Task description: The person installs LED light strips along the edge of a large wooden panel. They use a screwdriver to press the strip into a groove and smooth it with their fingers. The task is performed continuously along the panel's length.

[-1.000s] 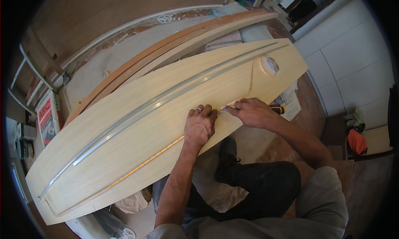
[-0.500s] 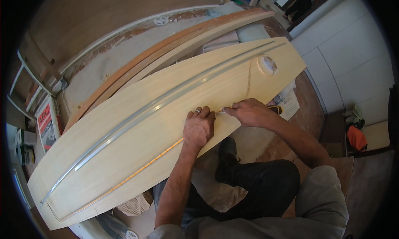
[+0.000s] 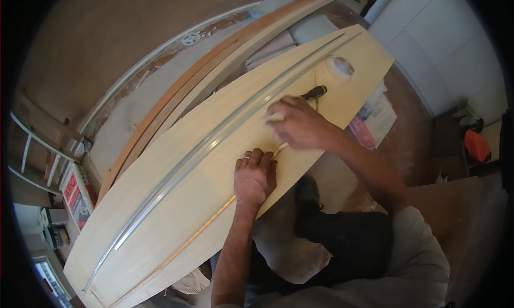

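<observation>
A long pale wooden board [image 3: 214,174] with curved edges lies across in front of me. Along its near side runs a thin orange patterned cord [image 3: 206,222]. My left hand [image 3: 254,177] is on the cord, fingers curled and pressed down over it, and a short bit shows beyond the thumb. Lifted off that spot, my right hand [image 3: 302,123] is smeared by motion. Behind its knuckles sticks out the black-and-yellow handle [image 3: 315,93] of a tool, and a pale blurred bit shows at the fingertips. The tool's exact kind is hidden.
Two silvery metal strips [image 3: 214,142] run lengthwise on the board. A clear tape roll [image 3: 340,70] lies near its far right end. Long wooden planks [image 3: 214,67] stand beyond. A printed bag [image 3: 77,195] is at the left, white panels [image 3: 450,40] at the right.
My right hand has lifted from the cord and swung up and away, the tool's handle moving with it. My left hand stays on the cord. The view has shifted slightly.
</observation>
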Tool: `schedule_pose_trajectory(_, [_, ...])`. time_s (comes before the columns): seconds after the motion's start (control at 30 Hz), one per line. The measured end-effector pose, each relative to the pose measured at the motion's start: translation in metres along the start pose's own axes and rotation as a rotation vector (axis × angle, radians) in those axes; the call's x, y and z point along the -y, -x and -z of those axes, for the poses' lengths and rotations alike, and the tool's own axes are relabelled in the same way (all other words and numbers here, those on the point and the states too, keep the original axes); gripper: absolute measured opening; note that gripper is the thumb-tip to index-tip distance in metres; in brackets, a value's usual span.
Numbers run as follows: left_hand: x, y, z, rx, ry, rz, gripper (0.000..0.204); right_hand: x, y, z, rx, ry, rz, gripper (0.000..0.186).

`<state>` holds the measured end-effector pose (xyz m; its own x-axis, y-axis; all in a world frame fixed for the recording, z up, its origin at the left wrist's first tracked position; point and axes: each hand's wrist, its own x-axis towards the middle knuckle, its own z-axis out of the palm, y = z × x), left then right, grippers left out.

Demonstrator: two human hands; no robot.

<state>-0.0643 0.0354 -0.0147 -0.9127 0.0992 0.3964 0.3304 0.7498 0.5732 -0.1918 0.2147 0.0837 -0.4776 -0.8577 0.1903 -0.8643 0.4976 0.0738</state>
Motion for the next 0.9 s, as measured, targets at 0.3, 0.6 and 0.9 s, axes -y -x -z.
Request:
schedule_pose_trajectory(0.3, [-0.009,-0.003,0.000,0.026,0.015,0.022,0.025,0.145,0.017,0.147,-0.553,-0.956,0.345,0.046])
schedule_pose_trajectory(0.6, [-0.010,-0.005,0.004,0.010,-0.077,0.001,0.025,0.024,0.027,0.113,-0.105,-0.998,-0.011,0.040])
schedule_pose_trajectory(0.9, [-0.016,-0.008,0.005,0.022,-0.055,0.023,0.022,-0.011,0.039,-0.025,0.279,-0.647,-0.310,0.033])
